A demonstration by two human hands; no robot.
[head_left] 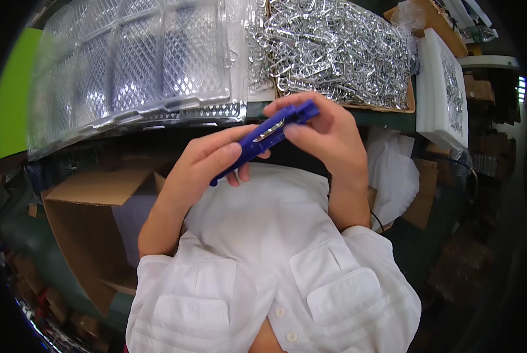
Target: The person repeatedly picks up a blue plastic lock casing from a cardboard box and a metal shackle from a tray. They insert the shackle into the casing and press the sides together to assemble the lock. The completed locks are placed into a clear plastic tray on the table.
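A long, narrow blue plastic piece [248, 149] is held slantwise in front of my chest, its upper end toward the right. A slim shiny metal part [269, 132] sits in a slot along its side. My left hand [207, 154] grips the lower end, thumb on top and fingers underneath. Around the upper end, my right hand [329, 132] is closed, with the thumb beside the slot near the metal part. The fingers partly cover both ends of the blue piece.
Beyond my hands stands a shallow cardboard box [411, 105] heaped with shiny metal parts. Clear plastic trays [175, 101] are stacked to its left. A white foam block [431, 88] leans at the right. Below the bench are an open carton [93, 191] and a white plastic bag [395, 182].
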